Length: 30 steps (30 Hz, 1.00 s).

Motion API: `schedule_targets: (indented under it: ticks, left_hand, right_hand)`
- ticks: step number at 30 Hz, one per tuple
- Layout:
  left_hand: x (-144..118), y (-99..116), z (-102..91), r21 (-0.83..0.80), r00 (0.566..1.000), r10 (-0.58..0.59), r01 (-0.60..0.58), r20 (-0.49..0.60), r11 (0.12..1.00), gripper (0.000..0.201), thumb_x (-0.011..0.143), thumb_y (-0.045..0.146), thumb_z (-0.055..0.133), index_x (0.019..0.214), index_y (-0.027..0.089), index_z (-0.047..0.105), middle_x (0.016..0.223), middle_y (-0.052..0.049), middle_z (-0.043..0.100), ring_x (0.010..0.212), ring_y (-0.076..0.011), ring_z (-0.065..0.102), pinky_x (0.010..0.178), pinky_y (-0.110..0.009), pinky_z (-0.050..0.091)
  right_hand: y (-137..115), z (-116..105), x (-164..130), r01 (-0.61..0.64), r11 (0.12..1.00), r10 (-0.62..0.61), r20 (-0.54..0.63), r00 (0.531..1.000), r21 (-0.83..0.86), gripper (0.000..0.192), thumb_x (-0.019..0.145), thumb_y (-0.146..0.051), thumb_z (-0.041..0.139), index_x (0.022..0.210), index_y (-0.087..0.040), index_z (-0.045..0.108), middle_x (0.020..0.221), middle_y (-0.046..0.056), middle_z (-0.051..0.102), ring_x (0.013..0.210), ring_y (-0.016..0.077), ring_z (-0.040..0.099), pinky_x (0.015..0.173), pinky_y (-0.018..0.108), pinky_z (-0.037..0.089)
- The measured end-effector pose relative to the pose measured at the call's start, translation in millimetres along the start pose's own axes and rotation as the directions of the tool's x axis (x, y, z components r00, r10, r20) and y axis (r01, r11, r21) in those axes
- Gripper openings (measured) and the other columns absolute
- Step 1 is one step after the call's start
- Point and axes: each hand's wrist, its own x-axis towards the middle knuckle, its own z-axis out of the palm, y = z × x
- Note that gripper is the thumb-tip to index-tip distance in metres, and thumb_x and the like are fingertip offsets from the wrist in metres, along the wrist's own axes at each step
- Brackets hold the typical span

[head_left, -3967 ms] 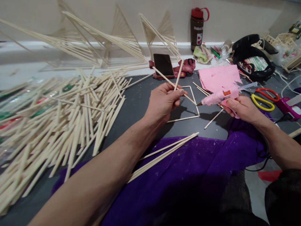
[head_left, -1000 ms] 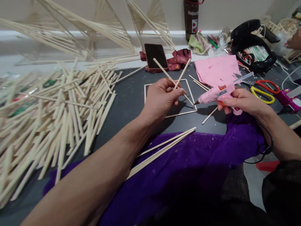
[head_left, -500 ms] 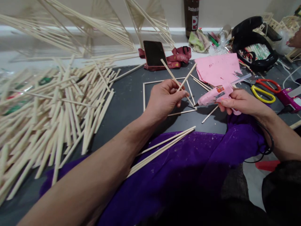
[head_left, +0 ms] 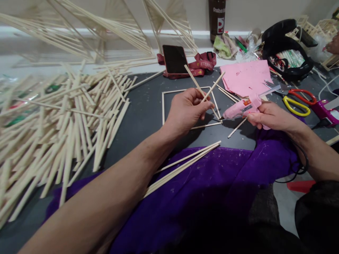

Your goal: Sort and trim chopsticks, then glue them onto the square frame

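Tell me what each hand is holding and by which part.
The left hand pinches two crossed sticks near their lower ends. The right hand holds the pink glue gun by its handle.

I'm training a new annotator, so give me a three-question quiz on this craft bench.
1. True or false: the right hand holds scissors.
2. How many sticks does the left hand grip? A) one B) two C) five
3. Fill in: the glue gun nozzle points at a corner of the stick ____ lying flat on the table.

Key: 1 false, it holds the glue gun; the scissors lie beyond it. 2 B. 3 square.
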Motion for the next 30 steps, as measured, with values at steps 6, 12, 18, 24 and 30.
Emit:
schedule_targets:
  ticks: [6, 12, 18, 24, 30]
  left_hand:
    - [1.0, -0.7, 0.0, -0.005, 1.0, -0.024, 0.024, -0.01, 1.0, 0.019, 0.068, 0.003, 0.07, 0.07, 0.018, 0.058, 0.059, 0.002, 0.061, 0.041, -0.0067, 0.043, 0.04, -0.021, 0.032]
    - [-0.1, 2.5, -0.6, -0.001, 0.999, -0.033, 0.033, -0.019, 0.999, 0.018, 0.068, 0.003, 0.071, 0.07, 0.017, 0.06, 0.06, 0.001, 0.061, 0.043, -0.0069, 0.044, 0.041, -0.022, 0.032]
    - [-0.5, 2.5, -0.8, 0.001, 1.0, -0.021, 0.021, -0.012, 1.0, 0.017, 0.069, 0.004, 0.069, 0.07, 0.018, 0.06, 0.058, 0.001, 0.062, 0.042, -0.0068, 0.043, 0.041, -0.022, 0.032]
    - [0.3, 1.6, -1.5, -0.016, 0.999, -0.03, 0.03, -0.019, 0.999, 0.017, 0.068, 0.004, 0.07, 0.071, 0.017, 0.06, 0.063, -0.001, 0.064, 0.044, -0.0076, 0.045, 0.041, -0.022, 0.033]
    - [1.2, 1.9, -2.1, -0.013, 1.0, -0.011, 0.011, -0.014, 1.0, 0.017, 0.069, 0.004, 0.069, 0.071, 0.018, 0.059, 0.06, 0.001, 0.064, 0.041, -0.0061, 0.043, 0.039, -0.021, 0.033]
  right_hand:
    - [-0.2, -0.7, -0.3, -0.022, 1.0, 0.022, 0.016, 1.0, 0.001, 0.047, 0.09, -0.052, 0.057, 0.06, -0.016, 0.059, 0.049, 0.002, 0.055, 0.047, 0.0089, 0.05, 0.044, 0.024, 0.034]
    - [2.5, -0.1, -0.3, -0.006, 1.0, 0.006, -0.01, 1.0, 0.026, 0.045, 0.091, -0.05, 0.057, 0.061, -0.016, 0.06, 0.051, 0.001, 0.054, 0.048, 0.0089, 0.049, 0.044, 0.024, 0.033]
    - [4.4, 1.4, 0.1, 0.004, 0.999, -0.003, -0.025, 1.0, 0.048, 0.044, 0.09, -0.052, 0.056, 0.064, -0.016, 0.06, 0.058, 0.003, 0.058, 0.049, 0.0091, 0.051, 0.044, 0.025, 0.037]
    - [1.6, 0.9, 0.3, -0.028, 0.999, 0.028, -0.022, 0.999, 0.015, 0.046, 0.09, -0.053, 0.055, 0.063, -0.016, 0.059, 0.057, 0.003, 0.057, 0.048, 0.009, 0.051, 0.044, 0.025, 0.037]
    - [1.1, 0.1, 0.8, -0.062, 0.998, 0.062, -0.012, 0.998, -0.006, 0.047, 0.09, -0.054, 0.054, 0.064, -0.015, 0.059, 0.055, 0.003, 0.055, 0.048, 0.009, 0.05, 0.044, 0.025, 0.035]
